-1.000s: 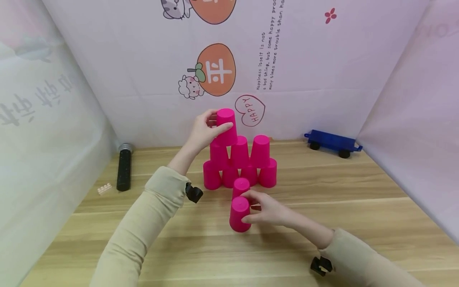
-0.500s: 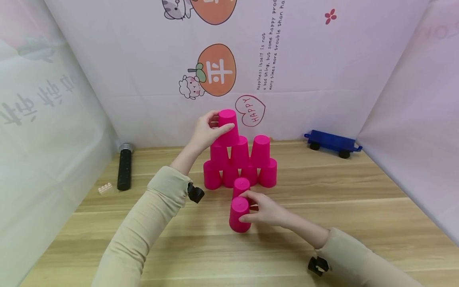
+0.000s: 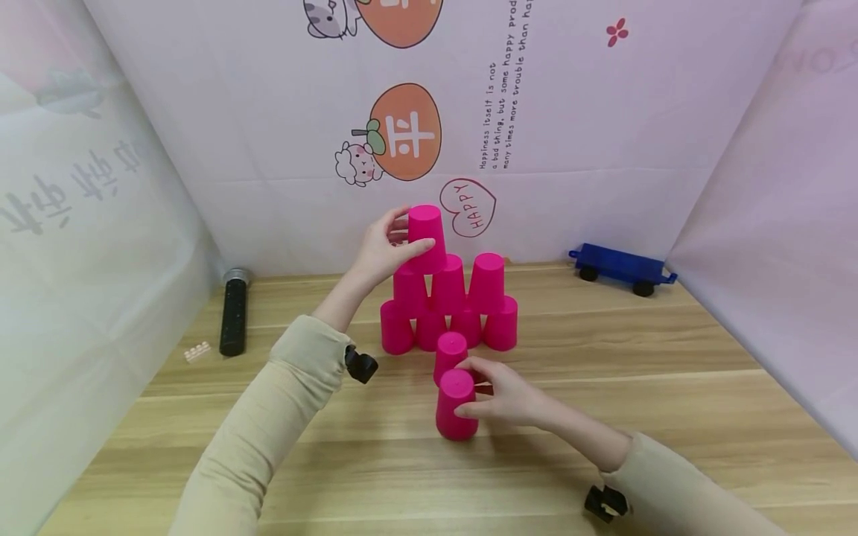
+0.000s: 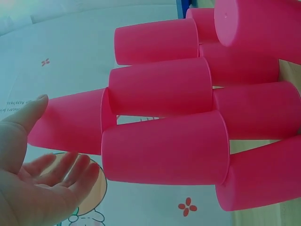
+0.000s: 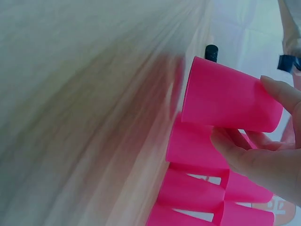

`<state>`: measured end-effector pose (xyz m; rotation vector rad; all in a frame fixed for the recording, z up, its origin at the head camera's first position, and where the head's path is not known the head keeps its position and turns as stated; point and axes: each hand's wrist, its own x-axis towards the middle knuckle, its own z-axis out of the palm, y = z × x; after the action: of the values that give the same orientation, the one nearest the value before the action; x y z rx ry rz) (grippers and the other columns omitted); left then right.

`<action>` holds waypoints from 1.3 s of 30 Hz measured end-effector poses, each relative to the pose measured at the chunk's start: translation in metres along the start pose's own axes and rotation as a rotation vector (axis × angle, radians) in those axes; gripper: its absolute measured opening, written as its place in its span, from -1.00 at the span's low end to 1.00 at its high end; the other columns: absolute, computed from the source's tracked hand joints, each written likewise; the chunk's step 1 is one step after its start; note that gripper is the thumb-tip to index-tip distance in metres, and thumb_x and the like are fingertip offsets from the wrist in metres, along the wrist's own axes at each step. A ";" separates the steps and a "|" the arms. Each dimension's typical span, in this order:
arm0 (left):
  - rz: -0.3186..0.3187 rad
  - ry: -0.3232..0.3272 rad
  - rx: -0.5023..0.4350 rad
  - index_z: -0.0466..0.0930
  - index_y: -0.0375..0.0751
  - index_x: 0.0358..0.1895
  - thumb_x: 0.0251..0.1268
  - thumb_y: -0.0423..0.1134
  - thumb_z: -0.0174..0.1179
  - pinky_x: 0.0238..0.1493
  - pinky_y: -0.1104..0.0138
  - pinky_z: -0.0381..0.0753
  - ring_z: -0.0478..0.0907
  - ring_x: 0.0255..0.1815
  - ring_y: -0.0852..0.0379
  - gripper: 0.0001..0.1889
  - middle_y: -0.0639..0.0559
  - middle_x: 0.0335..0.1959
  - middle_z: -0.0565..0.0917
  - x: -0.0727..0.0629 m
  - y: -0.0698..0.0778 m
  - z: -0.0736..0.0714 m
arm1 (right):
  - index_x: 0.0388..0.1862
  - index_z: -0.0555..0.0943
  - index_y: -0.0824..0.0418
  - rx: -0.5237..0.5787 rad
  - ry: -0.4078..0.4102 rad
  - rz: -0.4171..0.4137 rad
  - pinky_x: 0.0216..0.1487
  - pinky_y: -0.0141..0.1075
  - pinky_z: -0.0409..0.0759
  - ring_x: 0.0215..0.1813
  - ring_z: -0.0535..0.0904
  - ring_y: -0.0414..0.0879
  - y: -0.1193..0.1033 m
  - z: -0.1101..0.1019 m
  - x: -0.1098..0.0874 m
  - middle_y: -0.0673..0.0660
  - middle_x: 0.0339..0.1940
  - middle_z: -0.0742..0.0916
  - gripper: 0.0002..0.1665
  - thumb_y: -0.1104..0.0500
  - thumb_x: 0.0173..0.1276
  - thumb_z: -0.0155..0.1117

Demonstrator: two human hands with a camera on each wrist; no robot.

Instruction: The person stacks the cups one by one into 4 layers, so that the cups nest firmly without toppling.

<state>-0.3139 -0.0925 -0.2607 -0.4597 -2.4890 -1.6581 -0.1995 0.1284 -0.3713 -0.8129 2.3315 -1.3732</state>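
Pink upside-down cups stand in a pyramid at the back of the table. Several make the bottom row (image 3: 397, 327), and three form the middle row (image 3: 486, 283). A top cup (image 3: 426, 237) sits over the left two of these. Around it is my left hand (image 3: 383, 249), thumb on the near side; in the left wrist view the fingers (image 4: 66, 174) are loosely spread below the cup. My right hand (image 3: 509, 394) holds another upside-down cup (image 3: 457, 406) between thumb and fingers, in front of the pyramid. Just behind it stands one more cup (image 3: 450, 356).
A black cylinder with a silver end (image 3: 233, 313) lies at the left, beside a small pale toy brick (image 3: 197, 352). At the back right is a blue toy wagon (image 3: 620, 266) with black wheels. Printed white cloth (image 3: 570, 134) walls in the table.
The right hand has moved its cup slightly right and toward the front, apart from the cup behind. The left thumb has slid a little left, while the top cup stays put.
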 end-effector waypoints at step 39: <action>-0.100 -0.124 -0.067 0.21 -0.21 0.34 0.03 -0.08 0.38 0.30 -0.05 0.37 0.29 0.34 -0.14 -0.20 -0.16 0.30 0.37 -0.109 -0.076 0.058 | 0.21 0.40 0.15 -0.098 0.644 0.001 -0.01 -0.29 0.54 0.05 0.51 -0.06 -0.078 -0.131 0.035 0.13 0.03 0.58 -0.37 -0.09 0.24 0.29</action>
<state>-0.2300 -0.0867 -0.3795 -0.4667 -2.5901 -1.8079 -0.2719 0.1686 -0.2389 -0.4246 2.8833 -1.7239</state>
